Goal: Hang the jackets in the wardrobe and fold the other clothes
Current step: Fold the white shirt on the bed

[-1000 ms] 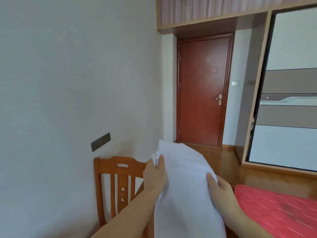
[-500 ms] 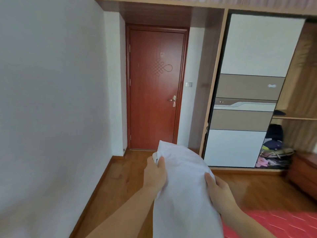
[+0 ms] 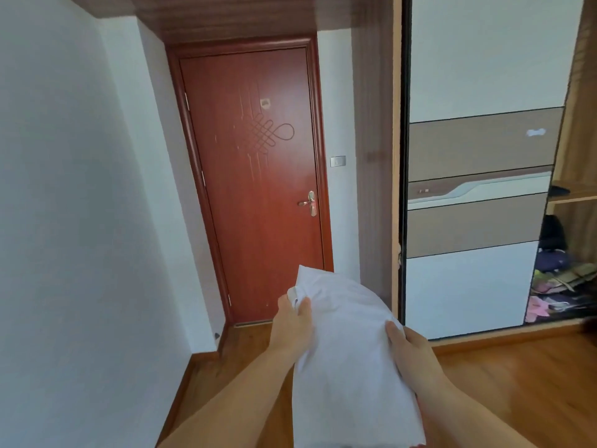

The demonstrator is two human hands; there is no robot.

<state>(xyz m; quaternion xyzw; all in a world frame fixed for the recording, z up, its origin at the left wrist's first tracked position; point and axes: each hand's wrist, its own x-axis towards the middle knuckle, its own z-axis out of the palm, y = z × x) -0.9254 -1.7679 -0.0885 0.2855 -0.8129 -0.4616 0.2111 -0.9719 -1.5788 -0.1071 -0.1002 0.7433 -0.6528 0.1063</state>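
A folded white garment (image 3: 349, 350) is held up in front of me at chest height. My left hand (image 3: 292, 324) pinches its upper left corner between thumb and fingers. My right hand (image 3: 412, 347) grips its right edge, fingers curled behind the cloth. The wardrobe (image 3: 478, 195) stands ahead on the right with its sliding door covering the left part. Its open right section shows shelves with a pile of mixed clothes (image 3: 559, 286) at the bottom.
A red-brown door (image 3: 258, 176) is shut straight ahead. A white wall (image 3: 80, 221) runs along my left. Wooden floor (image 3: 517, 383) lies between me and the wardrobe.
My view has swung right, from the chair and red bed toward the door and wardrobe. The chair and bed have left the frame. Both hands keep the same hold on the white garment.
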